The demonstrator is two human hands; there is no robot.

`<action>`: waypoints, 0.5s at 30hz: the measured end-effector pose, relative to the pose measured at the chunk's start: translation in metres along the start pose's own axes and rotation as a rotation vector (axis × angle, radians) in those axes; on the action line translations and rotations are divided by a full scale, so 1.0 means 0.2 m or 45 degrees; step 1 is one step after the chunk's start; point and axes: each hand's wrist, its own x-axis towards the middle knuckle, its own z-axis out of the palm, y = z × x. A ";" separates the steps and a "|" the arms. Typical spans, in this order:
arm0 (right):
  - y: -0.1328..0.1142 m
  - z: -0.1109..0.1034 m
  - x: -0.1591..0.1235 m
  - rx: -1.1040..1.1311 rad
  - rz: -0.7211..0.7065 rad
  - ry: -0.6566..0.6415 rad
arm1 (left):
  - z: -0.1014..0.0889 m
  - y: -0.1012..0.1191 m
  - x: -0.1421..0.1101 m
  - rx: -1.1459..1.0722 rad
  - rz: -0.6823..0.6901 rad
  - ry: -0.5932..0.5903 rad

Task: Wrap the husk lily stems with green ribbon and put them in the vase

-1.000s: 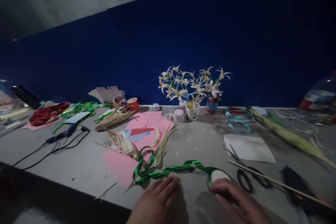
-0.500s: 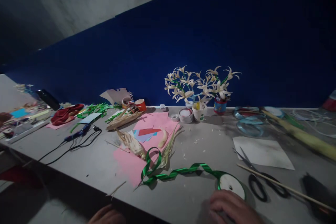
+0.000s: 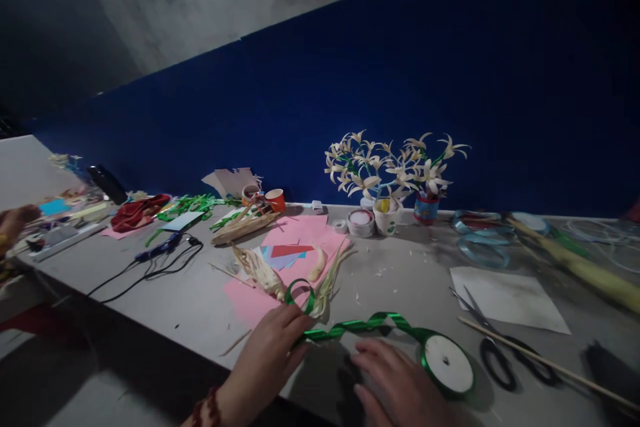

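My left hand, with a dark red bead bracelet at the wrist, has its fingers closed on the loose end of a shiny green ribbon. A loop of that ribbon stands up just beyond the fingertips. From there the ribbon runs twisted across the table to its white-sided spool, which lies flat. Just left of the spool is my right hand, open, fingers apart and holding nothing. Dried corn husks lie on pink paper beyond my left hand.
Black-handled scissors and a thin stick lie right of the spool, near white paper. Pale husk flowers stand in cups at the back. A cabled tool is at left. Another person's hand shows far left.
My left hand has come up from the table's front edge onto the ribbon's loose end. My right hand has shifted left, off the spool's near edge. The view has turned slightly left.
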 end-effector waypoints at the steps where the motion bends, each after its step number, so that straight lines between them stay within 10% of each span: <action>1: -0.02 0.02 0.03 -0.048 0.015 -0.043 | 0.01 0.02 0.05 0.020 0.016 -0.013; 10: -0.06 0.12 0.14 -0.143 0.114 -0.108 | 0.01 0.00 0.16 -0.055 0.112 -0.061; 15: -0.04 0.13 0.13 -0.115 0.110 -0.109 | -0.16 -0.28 -0.07 -0.175 -0.218 0.335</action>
